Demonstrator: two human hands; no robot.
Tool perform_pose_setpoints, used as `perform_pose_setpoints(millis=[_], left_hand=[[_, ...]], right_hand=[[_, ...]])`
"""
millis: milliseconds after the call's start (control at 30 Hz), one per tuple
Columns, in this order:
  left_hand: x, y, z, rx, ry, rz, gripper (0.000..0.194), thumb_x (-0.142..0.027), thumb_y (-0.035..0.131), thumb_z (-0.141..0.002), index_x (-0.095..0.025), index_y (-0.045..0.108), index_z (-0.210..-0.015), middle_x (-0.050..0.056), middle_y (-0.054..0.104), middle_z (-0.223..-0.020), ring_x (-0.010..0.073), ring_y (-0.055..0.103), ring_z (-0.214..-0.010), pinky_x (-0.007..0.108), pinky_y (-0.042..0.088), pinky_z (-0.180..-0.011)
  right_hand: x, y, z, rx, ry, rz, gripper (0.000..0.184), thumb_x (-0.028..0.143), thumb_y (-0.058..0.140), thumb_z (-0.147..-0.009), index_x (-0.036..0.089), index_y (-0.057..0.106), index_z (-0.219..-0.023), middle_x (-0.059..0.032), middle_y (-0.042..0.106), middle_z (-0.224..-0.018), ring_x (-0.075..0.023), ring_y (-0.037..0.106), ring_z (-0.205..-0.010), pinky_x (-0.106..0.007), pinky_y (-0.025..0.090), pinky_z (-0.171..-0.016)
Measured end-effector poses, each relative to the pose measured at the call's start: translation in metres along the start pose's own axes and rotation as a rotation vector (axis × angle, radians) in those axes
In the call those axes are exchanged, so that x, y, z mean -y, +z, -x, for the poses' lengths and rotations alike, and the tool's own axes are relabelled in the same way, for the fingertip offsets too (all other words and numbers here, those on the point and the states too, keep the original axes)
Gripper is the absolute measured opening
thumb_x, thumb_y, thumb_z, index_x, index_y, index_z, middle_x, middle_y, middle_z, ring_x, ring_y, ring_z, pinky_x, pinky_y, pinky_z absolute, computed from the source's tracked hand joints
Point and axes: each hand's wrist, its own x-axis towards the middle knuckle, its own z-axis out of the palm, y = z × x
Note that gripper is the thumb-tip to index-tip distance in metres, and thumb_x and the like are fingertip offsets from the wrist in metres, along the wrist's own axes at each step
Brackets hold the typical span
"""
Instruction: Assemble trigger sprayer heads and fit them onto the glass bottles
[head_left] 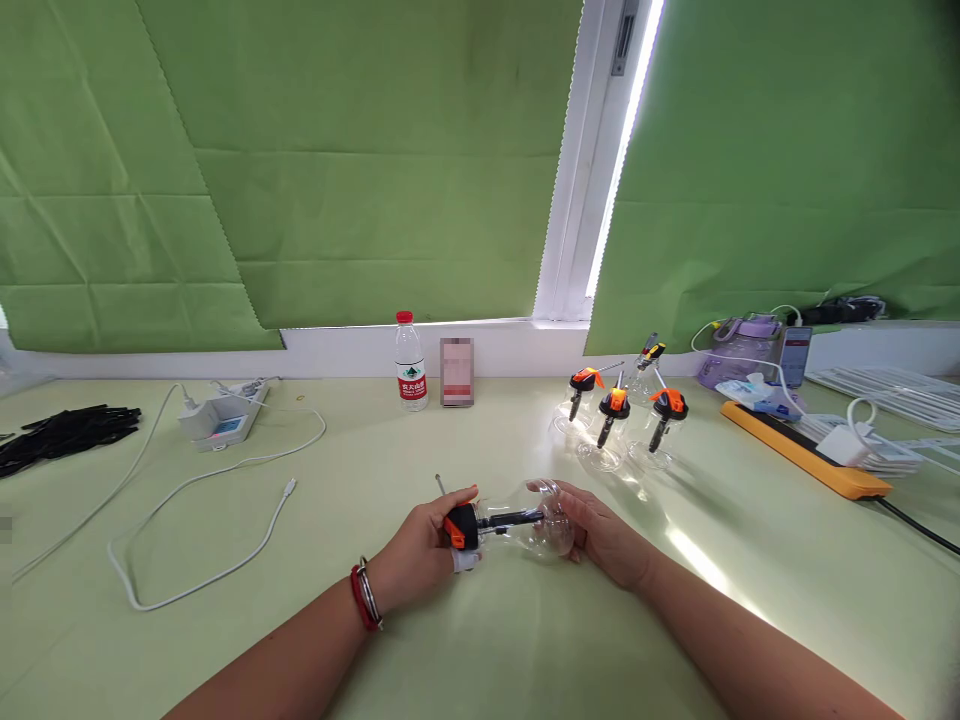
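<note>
1. Our clear bottle (517,546) lies sideways between our hands, low over the table (300,655); we cannot tell whether it touches the surface.
2. Its black cap (468,526), with an orange part (454,533), points left, and a dark tube (510,520) runs inside toward the base.
3. Our left hand (416,555) is closed around the cap, thumb on the upper side; our right hand (604,530) is wrapped around the base end, its far fingertips partly hidden.
4. To handle it well, we would line up cap and body, so that any turning force runs straight along the neck.
5. We would press lightly on the right, since the clear wall looks thin and could dent.
6. We should mind the thin rod (439,484) by the cap, lest our fingers bend it.
7. Farther right stand three capped bottles (596,460), well apart from our hands; the water bottle (411,365) stands farther back, and the white cable (259,550) lies to the left.
</note>
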Motion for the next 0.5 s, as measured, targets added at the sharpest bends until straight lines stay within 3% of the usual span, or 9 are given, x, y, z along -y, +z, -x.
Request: perform_pose_setpoints(millis=[167, 333, 433, 500], left_hand=[[-0.006, -0.006, 0.002, 0.035, 0.081, -0.12, 0.042, -0.017, 0.066, -0.069, -0.021, 0.047, -0.105, -0.002, 0.046, -0.085, 0.0103, 0.042, -0.07, 0.022, 0.038, -0.063], [-0.003, -0.012, 0.003, 0.123, 0.095, -0.243, 0.032, -0.018, 0.06, -0.075, -0.023, 0.041, -0.101, -0.002, 0.044, -0.084, 0.0099, 0.038, -0.066, 0.022, 0.035, -0.059], [0.001, -0.015, 0.004, 0.137, 0.101, -0.286, 0.037, -0.024, 0.061, -0.078, -0.024, 0.039, -0.107, 0.0, 0.045, -0.087, 0.0109, 0.039, -0.067, 0.023, 0.037, -0.06], [0.005, -0.016, 0.004, 0.132, 0.09, -0.283, 0.051, -0.028, 0.062, -0.078, -0.026, 0.032, -0.118, 0.002, 0.047, -0.093, 0.0123, 0.042, -0.071, 0.025, 0.039, -0.064]], right_hand=[[0.003, 0.003, 0.003, 0.091, -0.038, 0.013, 0.047, 0.046, 0.059, -0.082, 0.027, 0.047, -0.124, -0.0035, 0.054, -0.099, -0.0089, 0.048, -0.062, -0.02, 0.041, -0.048], [0.002, -0.002, 0.003, 0.117, -0.072, 0.039, 0.05, 0.044, 0.06, -0.082, 0.027, 0.044, -0.127, -0.0053, 0.053, -0.103, -0.0104, 0.05, -0.067, -0.021, 0.043, -0.052], [0.0, -0.004, 0.002, 0.11, -0.091, 0.037, 0.052, 0.043, 0.061, -0.082, 0.028, 0.043, -0.128, -0.0064, 0.052, -0.107, -0.0124, 0.051, -0.072, -0.023, 0.045, -0.055], [0.0, -0.004, 0.002, 0.118, -0.093, 0.033, 0.053, 0.042, 0.062, -0.081, 0.029, 0.042, -0.129, -0.0066, 0.052, -0.108, -0.0131, 0.052, -0.074, -0.024, 0.045, -0.056]])
